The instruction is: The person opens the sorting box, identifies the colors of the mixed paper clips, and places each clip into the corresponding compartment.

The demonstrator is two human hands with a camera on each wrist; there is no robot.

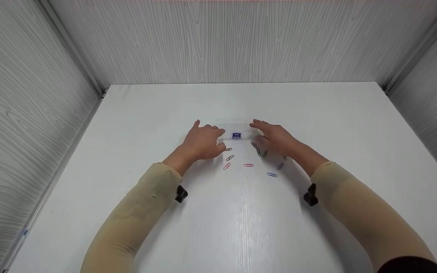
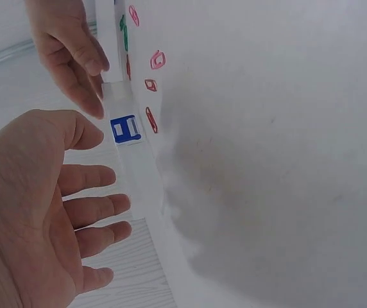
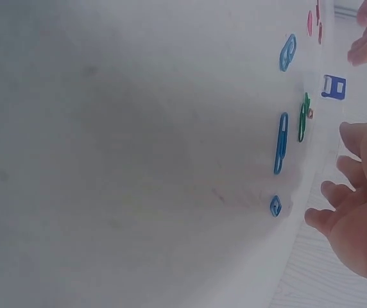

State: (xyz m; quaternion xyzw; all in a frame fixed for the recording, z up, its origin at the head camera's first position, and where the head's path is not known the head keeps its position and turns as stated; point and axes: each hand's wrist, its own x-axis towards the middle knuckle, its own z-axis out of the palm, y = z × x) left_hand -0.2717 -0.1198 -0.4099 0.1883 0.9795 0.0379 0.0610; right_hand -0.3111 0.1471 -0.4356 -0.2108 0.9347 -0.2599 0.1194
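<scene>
A clear plastic box (image 1: 226, 125) with a blue latch (image 1: 236, 135) on its near side lies on the white table between the two hands. My left hand (image 1: 204, 142) is at the box's left end, its fingers spread and loosely bent in the left wrist view. At the right end is my right hand (image 1: 278, 138), fingers also loosely bent with nothing gripped. Whether either hand touches the box cannot be told. Loose paper clips lie in front of it: a pink clip (image 1: 248, 165), a blue clip (image 1: 272, 174), a green clip (image 3: 302, 122) and several others.
The white tabletop (image 1: 218, 223) stretches toward me and to both sides. A pale wood-grain panel (image 1: 218, 41) stands along the back, with a left side panel (image 1: 21, 125) and a right side panel (image 1: 431, 87) beside the table.
</scene>
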